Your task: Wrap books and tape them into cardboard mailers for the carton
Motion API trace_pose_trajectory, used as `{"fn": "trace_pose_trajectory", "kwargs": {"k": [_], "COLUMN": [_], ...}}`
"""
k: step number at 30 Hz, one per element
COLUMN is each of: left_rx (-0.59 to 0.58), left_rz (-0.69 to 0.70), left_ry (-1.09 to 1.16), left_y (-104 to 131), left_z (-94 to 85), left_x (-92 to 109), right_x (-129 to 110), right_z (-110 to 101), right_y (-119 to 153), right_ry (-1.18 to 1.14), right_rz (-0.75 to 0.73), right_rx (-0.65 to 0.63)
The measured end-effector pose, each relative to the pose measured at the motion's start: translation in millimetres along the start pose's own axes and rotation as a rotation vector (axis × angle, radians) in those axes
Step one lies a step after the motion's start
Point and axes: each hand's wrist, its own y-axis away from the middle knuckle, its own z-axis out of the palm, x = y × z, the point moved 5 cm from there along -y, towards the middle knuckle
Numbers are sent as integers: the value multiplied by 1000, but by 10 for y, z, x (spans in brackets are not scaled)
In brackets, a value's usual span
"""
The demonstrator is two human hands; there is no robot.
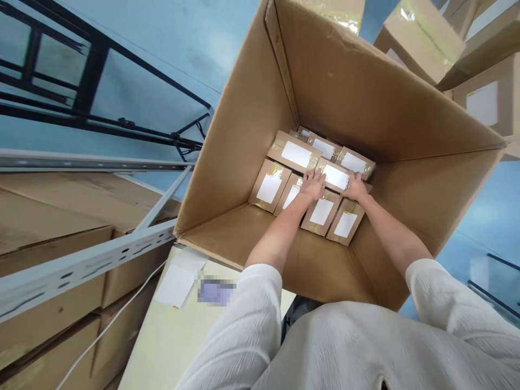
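Both my arms reach down into a large open carton point(353, 81). At its bottom lie several small cardboard boxes with white labels and clear tape. My left hand point(312, 186) is at the left end of one small labelled box point(336, 176), and my right hand point(356, 187) is at its right end, so the box sits between them. It rests at the upper layer, beside another labelled box point(294, 151). Nearer to me stands a row of small boxes, among them one at the left point(268, 186) and one at the right point(345, 222).
Taped cardboard boxes point(424, 40) are stacked beyond the carton at the upper right. On the left, a white metal rack point(101, 260) holds large cartons point(52, 292). A pale tabletop point(162, 346) carries white paper point(175, 284) and a blurred-out item point(216, 291). Black metal frames point(93, 70) stand farther back.
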Motion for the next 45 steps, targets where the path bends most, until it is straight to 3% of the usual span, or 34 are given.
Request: {"fn": "trace_pose_trajectory", "kwargs": {"k": [5, 12, 18, 22, 32, 38, 45], "left_rx": [-40, -53, -49, -51, 40, 52, 120], "left_rz": [-29, -56, -47, -78, -57, -18, -37], "left_ry": [-51, -43, -47, -94, -117, -144, -144], "left_y": [-82, -88, -12, 167, 942, 1633, 2413], "left_z": [204, 350, 276, 91, -479, -655, -769], "left_x": [-68, -139, -39, 82, 661, 1011, 1356], "right_x": [133, 247, 277, 264, 131, -9, -59], "right_z": [291, 434, 421, 309, -316, -581, -768], "right_y": [-134, -218, -49, 197, 1079, 1840, 2677], "right_ry": [-126, -171, -175, -201, -247, -295, -362], "right_rz": [27, -26, 37, 65, 135, 44, -24], "right_rx": [-52, -20, -13, 18, 117, 218, 247]}}
